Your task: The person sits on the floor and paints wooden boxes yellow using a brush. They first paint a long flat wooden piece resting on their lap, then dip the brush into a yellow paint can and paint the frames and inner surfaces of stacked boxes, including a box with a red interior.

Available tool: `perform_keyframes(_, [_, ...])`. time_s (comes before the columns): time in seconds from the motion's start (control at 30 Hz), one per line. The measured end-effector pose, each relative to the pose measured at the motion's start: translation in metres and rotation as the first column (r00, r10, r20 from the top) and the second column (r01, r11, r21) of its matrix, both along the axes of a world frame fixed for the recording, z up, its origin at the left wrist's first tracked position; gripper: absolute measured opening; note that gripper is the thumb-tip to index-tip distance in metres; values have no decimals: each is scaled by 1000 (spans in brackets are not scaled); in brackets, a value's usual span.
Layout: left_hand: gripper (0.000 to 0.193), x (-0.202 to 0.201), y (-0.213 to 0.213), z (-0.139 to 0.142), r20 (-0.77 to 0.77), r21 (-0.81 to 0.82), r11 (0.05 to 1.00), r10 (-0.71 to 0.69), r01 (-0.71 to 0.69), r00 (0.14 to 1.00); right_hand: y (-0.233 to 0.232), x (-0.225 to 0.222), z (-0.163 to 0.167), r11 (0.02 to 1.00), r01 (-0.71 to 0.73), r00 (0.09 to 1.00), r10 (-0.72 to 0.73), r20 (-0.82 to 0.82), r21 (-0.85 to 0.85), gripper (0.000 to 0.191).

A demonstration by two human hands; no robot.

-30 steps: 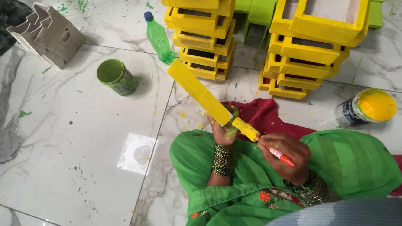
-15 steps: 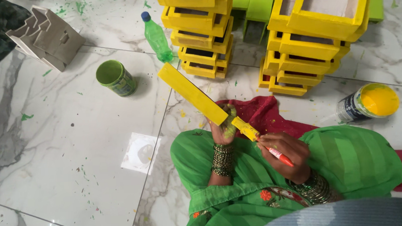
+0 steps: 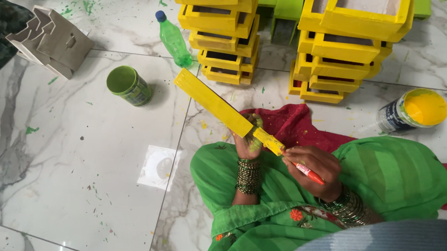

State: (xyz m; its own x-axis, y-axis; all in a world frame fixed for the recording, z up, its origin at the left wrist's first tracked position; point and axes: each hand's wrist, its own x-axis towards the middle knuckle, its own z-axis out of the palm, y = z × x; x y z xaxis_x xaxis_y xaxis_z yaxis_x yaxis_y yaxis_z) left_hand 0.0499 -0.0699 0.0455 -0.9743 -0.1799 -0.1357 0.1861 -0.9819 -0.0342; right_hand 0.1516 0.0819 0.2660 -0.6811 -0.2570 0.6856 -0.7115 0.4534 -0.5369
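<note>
Both our hands are closed: left hand [image 3: 247, 143] grips the yellow board [image 3: 212, 101] slanting above our lap, right hand [image 3: 313, 165] clamps a red-handled brush [image 3: 305, 171] against its lower end.

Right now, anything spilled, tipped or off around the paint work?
Yes. The yellow paint can lies tipped on its side on the marble floor, its mouth facing the camera. Green flecks dot the floor near the green paint can, which stands upright.
</note>
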Motion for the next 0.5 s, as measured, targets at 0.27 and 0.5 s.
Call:
perform_keyframes(0.27, [40,0,-10,-1,-69,173,975,-129,139,989,-21,-7,3,997,-76,996,77,-49,24,20])
perform_keyframes(0.5, [24,2,-7,4,-28,-47,997,63,-65,998,6,17,25,994,101,992,-98,82,-37,16])
